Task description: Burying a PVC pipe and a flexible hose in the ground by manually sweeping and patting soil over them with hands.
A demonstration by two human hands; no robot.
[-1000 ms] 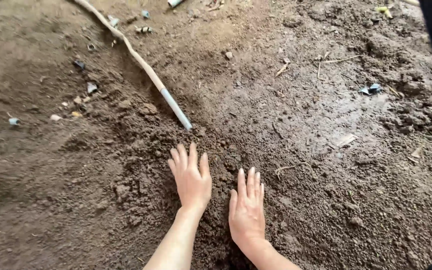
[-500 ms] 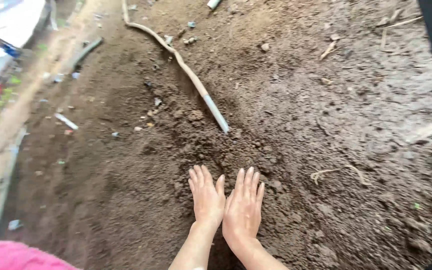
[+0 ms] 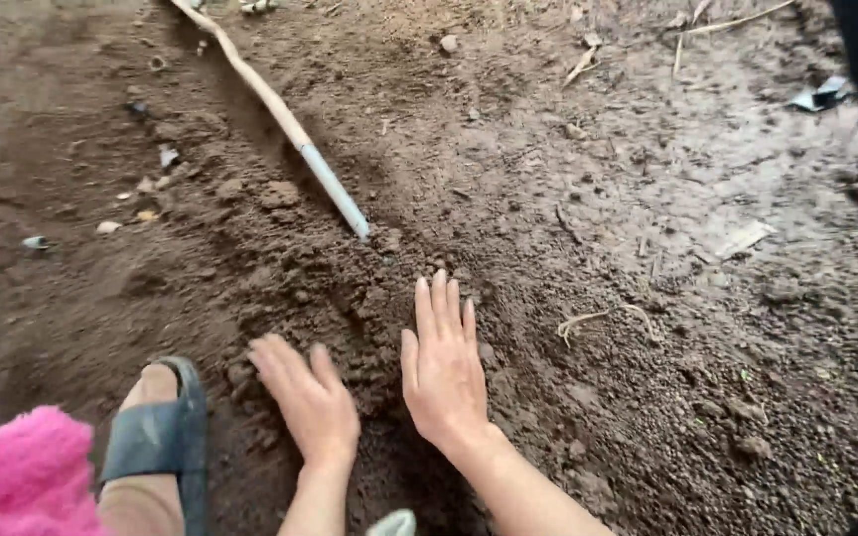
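Soil [image 3: 369, 318] is what both your hands are on: a loose, dark, crumbly ridge that runs from the near middle up toward the far left. Your left hand [image 3: 310, 402] lies palm down on the near side of the ridge, fingers [image 3: 275, 362] slightly curled and spread, holding nothing. Your right hand [image 3: 442, 372] lies flat just beside it, fingers [image 3: 439, 303] straight and close together, pointing away from you, also holding nothing. A narrow dark strip of earth shows between the two hands.

By the look of it, you are pressing or smoothing the loose earth rather than digging. Any next stroke calls for flat palms and a light, even push, since the clods crumble easily.

On the left, your foot in a grey sandal [image 3: 156, 437] is near your left hand, with a pink fluffy cloth [image 3: 12, 476] nearer the corner, so room there is tight. A long stick [image 3: 280, 114] with a pale tip ends just beyond the ridge, ahead of your hands. Open ground lies to the right, flatter and damper, with only a thin root [image 3: 588, 320] and scattered bits.
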